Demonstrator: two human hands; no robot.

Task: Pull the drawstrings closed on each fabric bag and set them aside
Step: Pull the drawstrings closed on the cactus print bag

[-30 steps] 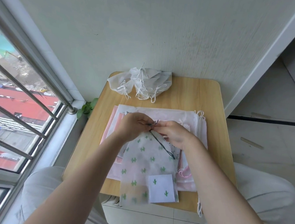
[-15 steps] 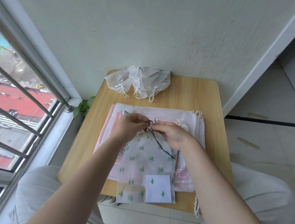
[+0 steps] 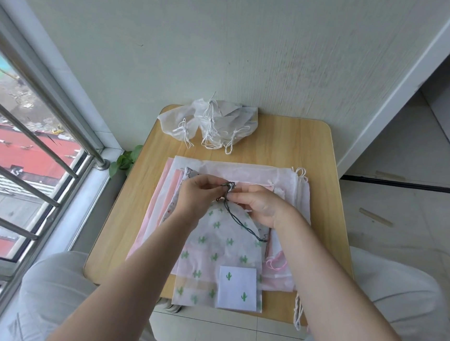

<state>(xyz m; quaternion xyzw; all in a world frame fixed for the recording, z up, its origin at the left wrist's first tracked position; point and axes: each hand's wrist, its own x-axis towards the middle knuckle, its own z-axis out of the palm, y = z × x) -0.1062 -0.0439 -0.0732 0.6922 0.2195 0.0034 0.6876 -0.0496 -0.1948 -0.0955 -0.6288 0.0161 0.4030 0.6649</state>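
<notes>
A white bag with green cacti (image 3: pixel 219 254) lies on top of a stack of flat pink and white bags (image 3: pixel 258 176) on the wooden table (image 3: pixel 302 147). Its neck is gathered between my hands. My left hand (image 3: pixel 197 195) and my right hand (image 3: pixel 259 206) both pinch its dark green drawstring (image 3: pixel 229 188) at the neck; a loose end of the cord trails down to the right over the bag. A small cactus-print square (image 3: pixel 236 288) lies on the bag's lower right corner.
A heap of white bags with their cords pulled tight (image 3: pixel 211 125) sits at the table's far edge by the wall. A window with metal bars (image 3: pixel 31 137) runs along the left. A small green plant (image 3: pixel 125 159) stands in the corner. My knees flank the table.
Both hands have stayed at the bag's neck, working the dark cord; the bag's top looks more gathered. The view shifted slightly.
</notes>
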